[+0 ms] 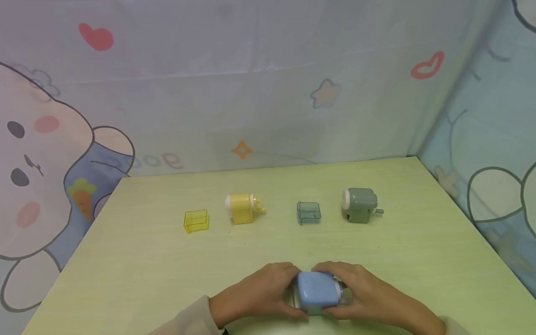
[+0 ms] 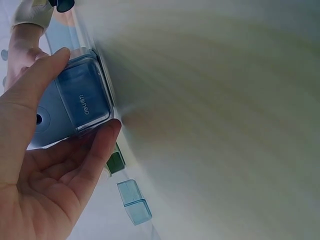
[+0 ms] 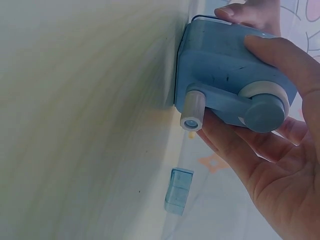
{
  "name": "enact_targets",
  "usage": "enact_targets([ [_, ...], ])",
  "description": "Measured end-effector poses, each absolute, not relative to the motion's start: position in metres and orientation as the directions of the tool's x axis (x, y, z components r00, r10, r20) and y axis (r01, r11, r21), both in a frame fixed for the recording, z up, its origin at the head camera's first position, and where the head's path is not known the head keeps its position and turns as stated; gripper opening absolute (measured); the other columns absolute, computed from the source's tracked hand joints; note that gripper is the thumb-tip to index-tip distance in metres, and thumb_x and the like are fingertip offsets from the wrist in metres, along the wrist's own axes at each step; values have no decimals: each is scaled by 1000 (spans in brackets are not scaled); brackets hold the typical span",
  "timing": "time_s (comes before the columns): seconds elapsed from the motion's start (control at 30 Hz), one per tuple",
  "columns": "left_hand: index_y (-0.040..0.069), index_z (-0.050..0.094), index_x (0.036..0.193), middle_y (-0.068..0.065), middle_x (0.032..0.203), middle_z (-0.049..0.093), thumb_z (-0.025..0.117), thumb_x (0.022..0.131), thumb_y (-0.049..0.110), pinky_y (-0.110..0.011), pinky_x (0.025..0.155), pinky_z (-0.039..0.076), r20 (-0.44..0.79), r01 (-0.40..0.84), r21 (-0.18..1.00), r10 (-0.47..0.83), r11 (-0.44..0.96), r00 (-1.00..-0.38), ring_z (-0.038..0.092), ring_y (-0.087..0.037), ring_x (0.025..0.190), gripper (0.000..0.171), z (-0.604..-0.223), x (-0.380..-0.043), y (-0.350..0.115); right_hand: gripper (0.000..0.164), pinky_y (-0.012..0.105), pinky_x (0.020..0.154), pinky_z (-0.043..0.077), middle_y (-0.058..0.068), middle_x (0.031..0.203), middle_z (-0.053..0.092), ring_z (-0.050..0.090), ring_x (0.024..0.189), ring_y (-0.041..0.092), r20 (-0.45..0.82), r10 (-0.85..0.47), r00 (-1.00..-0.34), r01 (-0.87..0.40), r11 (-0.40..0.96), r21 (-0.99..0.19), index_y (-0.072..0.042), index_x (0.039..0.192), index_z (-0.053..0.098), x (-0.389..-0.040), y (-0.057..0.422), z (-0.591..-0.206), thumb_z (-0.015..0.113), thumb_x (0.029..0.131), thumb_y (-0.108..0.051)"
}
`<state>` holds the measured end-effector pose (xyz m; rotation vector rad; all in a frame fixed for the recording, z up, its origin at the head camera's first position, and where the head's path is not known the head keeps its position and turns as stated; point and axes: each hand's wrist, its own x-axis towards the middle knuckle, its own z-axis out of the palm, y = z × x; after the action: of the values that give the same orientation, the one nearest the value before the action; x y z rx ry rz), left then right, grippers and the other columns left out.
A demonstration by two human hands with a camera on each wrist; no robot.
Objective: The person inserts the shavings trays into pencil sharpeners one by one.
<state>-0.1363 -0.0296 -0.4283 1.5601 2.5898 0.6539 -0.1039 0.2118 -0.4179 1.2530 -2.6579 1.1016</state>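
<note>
A blue crank pencil sharpener point(image 1: 319, 289) sits at the front of the table, between both hands. My left hand point(image 1: 271, 291) grips its left end, thumb on one edge and fingertips on the other. In the left wrist view that end has a pencil hole and a clear shavings drawer point(image 2: 89, 97) set in the body. My right hand point(image 1: 361, 292) grips the crank end, thumb and fingers on opposite sides. The right wrist view shows the crank handle point(image 3: 192, 111) beside the right fingers. The palms hide part of the body in the head view.
Farther back stand a yellow sharpener point(image 1: 242, 208) and a grey-green sharpener point(image 1: 361, 204). To the left of each lies a separate clear drawer, one yellow point(image 1: 196, 221), one teal point(image 1: 309, 213). A printed cloth point(image 1: 268, 93) hangs behind the table point(image 1: 146, 260).
</note>
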Motion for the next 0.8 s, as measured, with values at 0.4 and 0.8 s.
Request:
enact_targets([
  [0.4, 8, 32, 133, 2, 115, 53, 67, 73, 56, -13, 82, 37, 118, 805, 413, 851, 427, -512, 45, 3, 98, 84, -426, -134, -28, 59, 30, 73, 47, -15, 112, 52, 51, 91, 5, 251, -663, -705, -648, 460, -607, -26, 125, 44, -103, 211, -417, 73, 75, -40],
  [0.8, 11, 28, 132, 4, 103, 55, 69, 74, 50, -13, 76, 38, 156, 836, 367, 859, 408, -488, 45, 4, 89, 81, -425, -129, -24, 63, 31, 75, 47, -11, 117, 52, 51, 95, 6, 248, -655, -714, -644, 475, -599, -17, 126, 46, -104, 211, -417, 73, 74, -41],
])
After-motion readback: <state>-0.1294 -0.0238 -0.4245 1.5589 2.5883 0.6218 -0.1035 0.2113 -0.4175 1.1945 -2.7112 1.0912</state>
